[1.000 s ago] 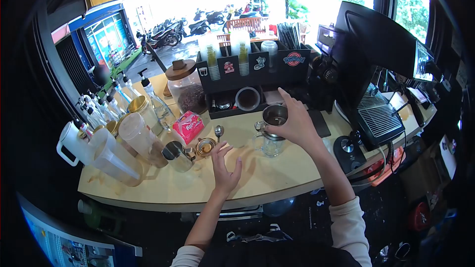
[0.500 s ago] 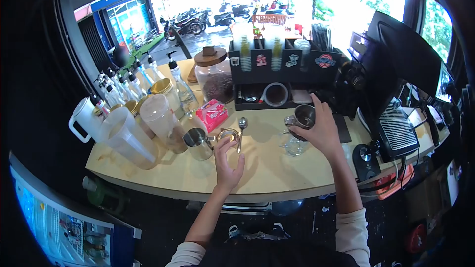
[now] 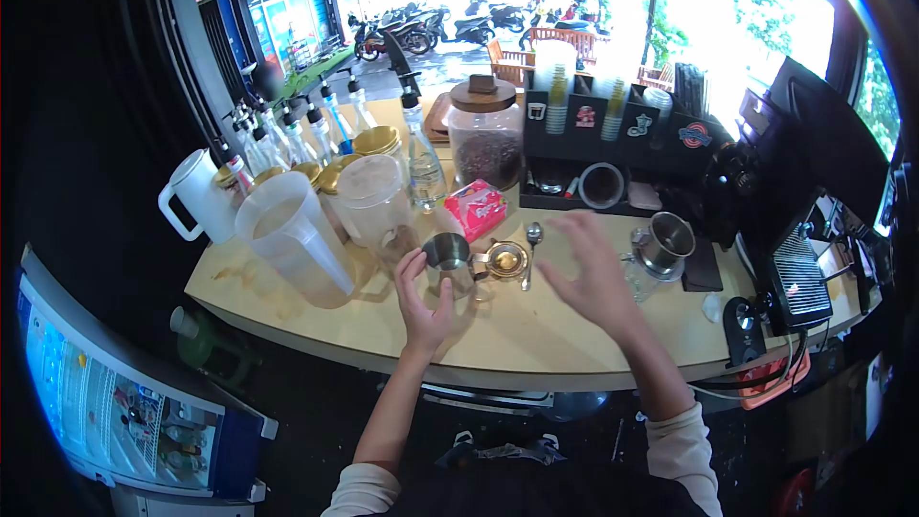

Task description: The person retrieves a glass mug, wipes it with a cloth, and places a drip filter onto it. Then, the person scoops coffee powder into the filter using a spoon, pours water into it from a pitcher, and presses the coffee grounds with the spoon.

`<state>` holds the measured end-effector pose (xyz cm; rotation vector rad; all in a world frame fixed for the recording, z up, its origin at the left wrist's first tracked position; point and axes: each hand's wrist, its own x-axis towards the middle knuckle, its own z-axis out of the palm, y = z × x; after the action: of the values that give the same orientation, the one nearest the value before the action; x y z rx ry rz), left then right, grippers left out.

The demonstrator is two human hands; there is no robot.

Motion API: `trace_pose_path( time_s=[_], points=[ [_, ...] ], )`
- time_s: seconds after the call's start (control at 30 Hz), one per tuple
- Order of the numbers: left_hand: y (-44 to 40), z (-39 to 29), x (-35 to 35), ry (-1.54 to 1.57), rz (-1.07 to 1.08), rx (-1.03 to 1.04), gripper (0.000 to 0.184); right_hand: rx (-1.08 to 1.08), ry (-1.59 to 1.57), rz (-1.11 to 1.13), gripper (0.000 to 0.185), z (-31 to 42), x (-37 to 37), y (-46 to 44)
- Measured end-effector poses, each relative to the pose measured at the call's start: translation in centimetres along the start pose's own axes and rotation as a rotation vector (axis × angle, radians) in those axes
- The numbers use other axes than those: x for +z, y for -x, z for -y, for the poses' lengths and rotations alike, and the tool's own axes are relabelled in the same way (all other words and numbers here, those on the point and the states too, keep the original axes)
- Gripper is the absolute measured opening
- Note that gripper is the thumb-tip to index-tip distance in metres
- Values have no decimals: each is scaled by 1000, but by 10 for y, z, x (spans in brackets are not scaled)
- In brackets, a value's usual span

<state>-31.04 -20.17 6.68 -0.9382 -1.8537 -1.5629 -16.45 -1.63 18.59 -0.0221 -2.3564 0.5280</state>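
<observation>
My left hand (image 3: 426, 311) is wrapped around the near left side of a steel milk pitcher (image 3: 448, 257) on the counter, thumb at the front. Just right of the pitcher lies a small round metal strainer (image 3: 505, 258), and beside that a spoon (image 3: 530, 254). Fingers spread and slightly blurred, my right hand (image 3: 598, 282) hovers over the counter with nothing in it. To its right, a small metal cup (image 3: 667, 239) rests on top of a clear glass mug (image 3: 643, 278). A pink packet (image 3: 476, 209) lies behind the pitcher.
Plastic jugs (image 3: 295, 244) and pump bottles (image 3: 422, 158) crowd the left side. At the back stand a jar of dark beans (image 3: 486, 139) and a black cup organizer (image 3: 574, 122). A coffee machine (image 3: 802, 273) and a black scale (image 3: 745, 330) are at right.
My right hand has let go of the metal cup, leaving it on the glass mug, and moved left. My left hand has moved from the strainer to the pitcher. The view has shifted left.
</observation>
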Motion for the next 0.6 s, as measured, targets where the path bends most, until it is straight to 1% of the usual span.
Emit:
trace_pose_path(
  time_s=[0.03,0.07,0.1,0.13,0.17,0.2,0.23,0.3,0.33,0.4,0.43,0.5,0.53,0.6],
  points=[
    [-2,4,-5,4,26,-7,51,-7,-6,2,46,0,21,0],
    [0,13,-10,-21,93,-38,59,-15,-63,29,40,-2,42,-1],
    [2,18,-12,-32,85,-37,59,-26,-122,56,35,-3,62,-3],
    [4,19,-9,84,110,-130,63,-36,-132,59,35,-6,79,-4],
    [7,20,-7,201,134,-224,66,29,-216,93,30,-11,93,-5],
    [8,22,-6,193,127,-225,66,97,-299,128,26,-11,103,-7],
    [8,23,-5,180,147,-194,68,91,-303,132,26,-11,111,-7],
    [6,25,-7,174,169,-159,71,305,-462,178,20,-12,120,-7],
    [5,24,-8,190,177,-160,70,305,-456,172,20,-15,127,-5],
    [4,23,-8,193,194,-168,70,413,-595,63,20,-27,145,2],
    [4,23,-8,199,198,-166,70,417,-590,58,20,-32,152,4],
    [4,23,-8,183,198,-146,69,461,-822,74,21,-37,161,7],
    [4,23,-8,184,200,-145,69,463,-822,72,21,-37,164,7],
    [5,23,-7,195,174,-149,69,518,-901,140,23,-36,167,8]
  ],
)
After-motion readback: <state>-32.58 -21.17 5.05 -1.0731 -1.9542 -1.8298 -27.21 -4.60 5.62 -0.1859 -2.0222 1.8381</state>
